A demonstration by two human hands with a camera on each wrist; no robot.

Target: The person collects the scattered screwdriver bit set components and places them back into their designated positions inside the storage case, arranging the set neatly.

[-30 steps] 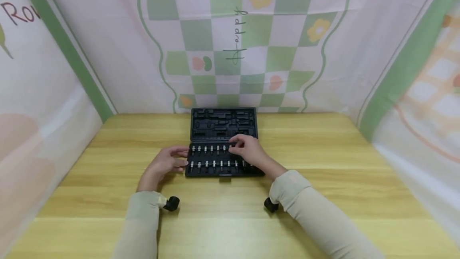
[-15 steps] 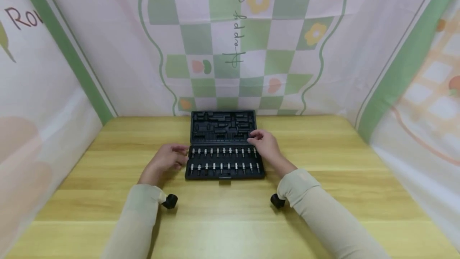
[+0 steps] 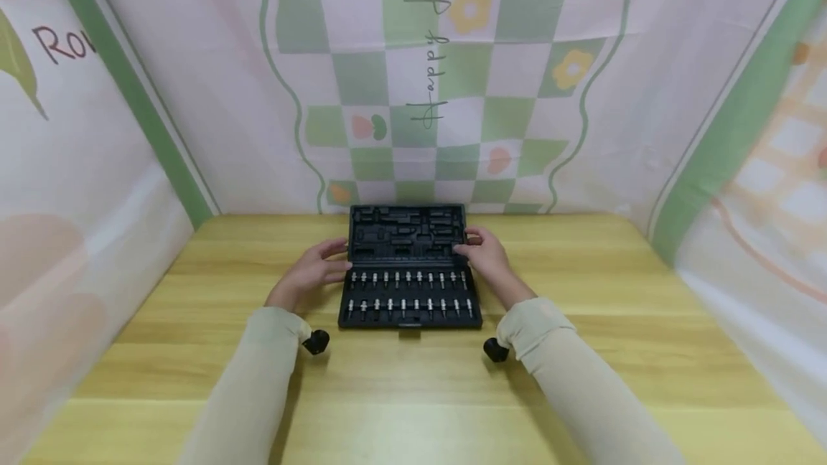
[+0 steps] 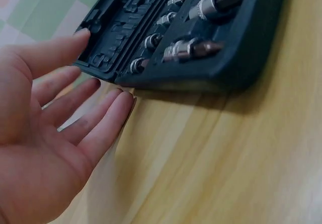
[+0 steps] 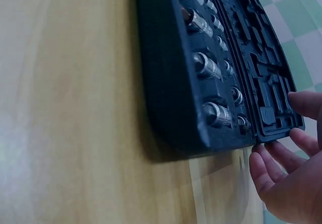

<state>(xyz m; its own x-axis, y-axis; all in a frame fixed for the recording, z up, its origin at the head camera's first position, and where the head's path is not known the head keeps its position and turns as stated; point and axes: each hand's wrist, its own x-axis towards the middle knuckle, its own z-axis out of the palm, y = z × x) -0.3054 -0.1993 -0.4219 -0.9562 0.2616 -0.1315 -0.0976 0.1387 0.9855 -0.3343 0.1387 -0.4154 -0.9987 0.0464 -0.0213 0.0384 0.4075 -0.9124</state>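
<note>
An open black socket set case lies on the table, its lid tilted up at the back. Two rows of silver bit sockets sit upright in its base. At the case's left side, my left hand has its fingers extended, fingertips right at the lid's edge near the hinge. My right hand is at the lid's right edge, thumb over the inner face and the other fingers beside the edge. In the right wrist view its fingers are loosely bent by the hinge corner.
The wooden table ends behind the case at a patterned cloth backdrop. More cloth hangs at the left and right. A black wrist camera hangs by the left cuff, another wrist camera by the right cuff.
My right hand has moved from over the back row of sockets to the lid's right edge. My left hand has slid back from the base's side to the lid's left edge.
</note>
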